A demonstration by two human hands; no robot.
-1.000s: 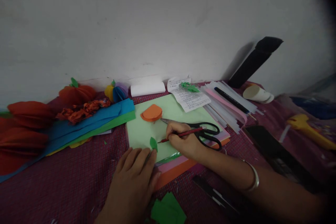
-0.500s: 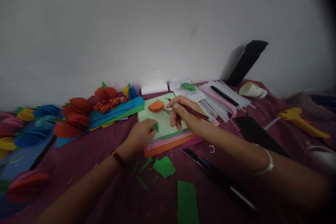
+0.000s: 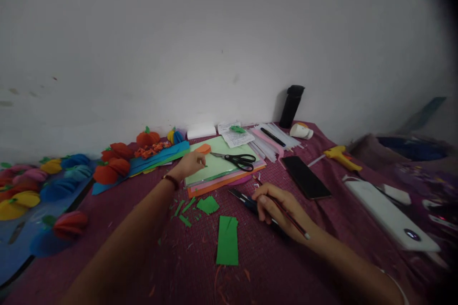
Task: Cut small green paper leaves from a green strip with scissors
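Observation:
My left hand (image 3: 191, 164) is closed at the left edge of a stack of coloured paper sheets (image 3: 214, 183), pinching a small green paper piece that mostly hides in the fingers. An orange folded paper piece (image 3: 203, 148) lies just beyond it. Black-handled scissors (image 3: 236, 158) rest on the pale green top sheet. My right hand (image 3: 281, 207) grips a red and black pencil (image 3: 291, 219), above a long black tool (image 3: 246, 198) partly covered by the hand. In front lie a green paper strip (image 3: 227, 240) and a cut green piece (image 3: 208, 205) among scraps.
Paper pumpkins (image 3: 112, 169) and blue sheets (image 3: 157, 157) fill the left side. White sticks (image 3: 265, 145), a black phone (image 3: 306, 177), a yellow glue gun (image 3: 343, 158), a paper cup (image 3: 301, 131) and a white device (image 3: 390, 212) lie right. A black bottle (image 3: 291, 106) stands by the wall.
My right hand has drawn back from the paper stack toward the lower right, still with the pencil, uncovering the scissors. My left hand stays at the stack. The whole view has shifted.

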